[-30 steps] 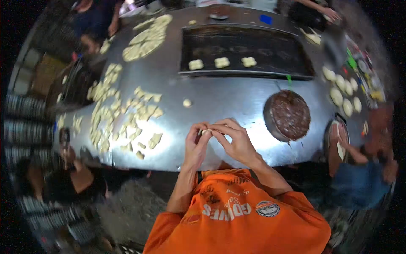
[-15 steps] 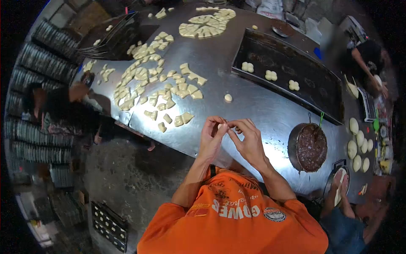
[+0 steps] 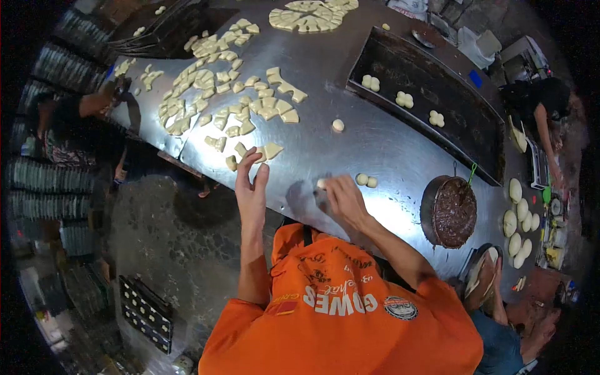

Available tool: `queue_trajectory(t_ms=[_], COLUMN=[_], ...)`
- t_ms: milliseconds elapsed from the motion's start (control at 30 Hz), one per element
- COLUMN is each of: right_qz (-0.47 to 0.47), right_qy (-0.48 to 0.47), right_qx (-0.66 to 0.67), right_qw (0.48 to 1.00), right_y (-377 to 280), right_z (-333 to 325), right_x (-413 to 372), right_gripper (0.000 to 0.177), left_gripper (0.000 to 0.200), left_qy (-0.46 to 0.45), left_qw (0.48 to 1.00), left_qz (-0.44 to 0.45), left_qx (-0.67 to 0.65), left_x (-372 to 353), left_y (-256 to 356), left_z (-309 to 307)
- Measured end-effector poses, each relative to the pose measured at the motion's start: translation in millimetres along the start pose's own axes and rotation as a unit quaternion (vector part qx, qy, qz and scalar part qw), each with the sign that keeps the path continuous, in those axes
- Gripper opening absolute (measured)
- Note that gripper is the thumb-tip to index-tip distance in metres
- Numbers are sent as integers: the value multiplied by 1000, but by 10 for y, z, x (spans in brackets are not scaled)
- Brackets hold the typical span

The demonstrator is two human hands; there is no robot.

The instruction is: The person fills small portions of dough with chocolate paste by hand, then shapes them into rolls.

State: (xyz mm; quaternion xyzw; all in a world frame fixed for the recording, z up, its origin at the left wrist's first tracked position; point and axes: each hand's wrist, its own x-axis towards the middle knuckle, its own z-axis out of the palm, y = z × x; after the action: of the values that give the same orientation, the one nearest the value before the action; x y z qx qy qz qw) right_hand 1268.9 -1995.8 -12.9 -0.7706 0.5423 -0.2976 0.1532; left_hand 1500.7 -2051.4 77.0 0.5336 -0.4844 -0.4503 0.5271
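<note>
My left hand (image 3: pixel 251 190) is raised at the table's near edge, thumb and fingers apart. Its fingertips come close to a few cut dough pieces (image 3: pixel 272 150), and no dough shows between them. Low over the metal table, my right hand (image 3: pixel 345 199) has its fingertips closed on a small dough ball (image 3: pixel 321 184). Two more dough balls (image 3: pixel 367 180) sit together just right of that hand. A single dough ball (image 3: pixel 338 125) rests farther up the table. Many cut dough pieces (image 3: pixel 206 84) are spread over the left side.
A dark baking tray (image 3: pixel 431 144) holds several dough clusters. Right of me stands a round pan of brown filling (image 3: pixel 455 212). Larger dough rounds (image 3: pixel 510 222) lie near a co-worker's hands (image 3: pixel 484 275). Other people work at the left and far right.
My hands have come apart: the left moved left toward the cut dough, the right dropped toward the table with a dough ball. Two dough balls beside the right hand have come into sight.
</note>
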Motion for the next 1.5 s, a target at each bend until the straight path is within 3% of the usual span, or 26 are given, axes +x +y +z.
queue_trajectory(t_ms=[67, 133, 200, 267, 333, 400, 433, 500, 533, 600, 667, 733, 767, 800, 867, 933, 967, 1067, 1100, 1133, 1200, 1267, 1333, 1400, 1467, 1500], right_qz=[28, -23, -17, -85, -6, 78, 81, -24, -22, -105, -86, 35, 95, 109, 17, 89, 62, 41, 37, 47, 72, 126, 302, 322, 332, 324], right_qy=[17, -30, -52, -17, -135, -19, -14, -51, -36, 7, -4, -42, -91, -26, -30, -51, 68, 51, 107, 112, 90, 83, 96, 112, 165, 128], right_qx=[16, -82, -20, 34, -78, -53, -56, -97, -100, -76, -71, -78, 48, 98, 18, 66, -20, -96, -7, -10, 101, 91, 181, 149, 85, 70], right_qw=[999, 996, 998, 996, 988, 995, 995, 994, 994, 992, 994, 995, 990, 989, 999, 993, 996, 993, 994, 993, 988, 984, 931, 928, 925, 935], right_y=[22, 53, -20, 133, 188, 164, 137, -20, -2, 166, 337, 157, 16, -11, 250, 463, 254, 131, 92, 22, -64, 32, 4, 105, 284, 346], right_z=[164, 438, 675, 712, 423, 598, 663, 807, 808, 712, 757, 699, 694, 839, 931, 711, 495, 601, 657, 599, 347, 240, 12, -77, -109, -182], right_x=[166, 197, -36, -203, 47, 292, 214, 31, -3, -173, -84, 168, 118, -104, -274, -193, 57, 166, 54, -68, -324, -528, -605, -711, -778, -786], right_gripper=[16, 17, 11, 14, 18, 21, 21, 24, 24, 25, 20, 16, 11, 7, 27, 24, 6, 9, 20, 20, 27, 31, 30, 30, 33, 35], left_gripper=[27, 25, 24, 23, 23, 22, 22, 22, 21, 21, 20, 20, 20, 20, 21, 25, 25, 29, 30, 32, 31, 31, 28, 26, 25, 25], left_qy=[11, 16, 7, 12, 22, 40, 51, 48, 50, 48, 38, 4, -31, -67, -136, -181, -185, -252, -276, -301, -285, -263, -257, -267, -297, -303], left_qw=[998, 995, 991, 988, 994, 994, 993, 993, 993, 994, 996, 997, 999, 998, 987, 981, 980, 963, 954, 945, 945, 946, 936, 926, 875, 873], left_qz=[-28, -43, -59, -54, -15, -21, -37, -37, -45, -51, -18, -8, 1, 14, 71, 33, 26, 40, 28, 17, 54, 86, 72, 96, 131, 133], left_qx=[-46, -85, -120, -146, -109, -102, -103, -102, -95, -87, -82, -80, -32, 18, 55, 66, 65, 91, 109, 127, 150, 169, 229, 251, 360, 359], left_x=[-22, -75, -121, -114, -186, -195, -210, -215, -224, -141, -152, -118, -84, -21, 86, 192, 264, 623, 731, 826, 990, 1099, 1178, 1245, 1343, 1305], left_y=[-214, -249, -148, -69, -66, -119, -117, -96, -93, -86, -70, -101, -76, -40, 12, 84, -5, -475, -598, -738, -1145, -1246, -1178, -1177, -1420, -1535], left_z=[-30, 44, 120, 140, 65, 2, -10, -52, -71, -60, -12, 91, 138, 185, 279, 421, 508, 848, 958, 1058, 1211, 1351, 1471, 1590, 1717, 1759])
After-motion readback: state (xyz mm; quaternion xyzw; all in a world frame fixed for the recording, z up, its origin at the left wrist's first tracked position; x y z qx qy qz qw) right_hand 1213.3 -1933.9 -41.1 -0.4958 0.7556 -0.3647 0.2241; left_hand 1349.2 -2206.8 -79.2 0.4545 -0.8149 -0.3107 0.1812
